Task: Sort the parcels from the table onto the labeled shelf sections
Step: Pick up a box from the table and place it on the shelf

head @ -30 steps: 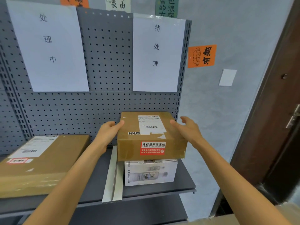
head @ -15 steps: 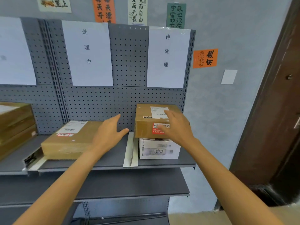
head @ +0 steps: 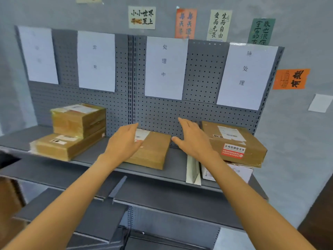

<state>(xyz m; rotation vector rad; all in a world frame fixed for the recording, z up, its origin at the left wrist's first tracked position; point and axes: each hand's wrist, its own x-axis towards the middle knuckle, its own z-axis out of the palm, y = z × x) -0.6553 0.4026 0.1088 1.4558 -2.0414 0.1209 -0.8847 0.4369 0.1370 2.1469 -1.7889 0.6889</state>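
Risk I see: the brown parcel (head: pixel 236 141) on the right sits stacked on a white box (head: pixel 241 173) with its corner overhanging, so a stray bump could tip it. My left hand (head: pixel 124 143) and right hand (head: pixel 193 139) hover over the shelf (head: pixel 173 170), fingers loosely spread, holding nothing.

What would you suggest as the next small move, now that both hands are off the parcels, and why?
Probably draw both hands back and turn to the table for another parcel: the left hand and right hand are open and empty, and the red-stickered box already rests on the white box.
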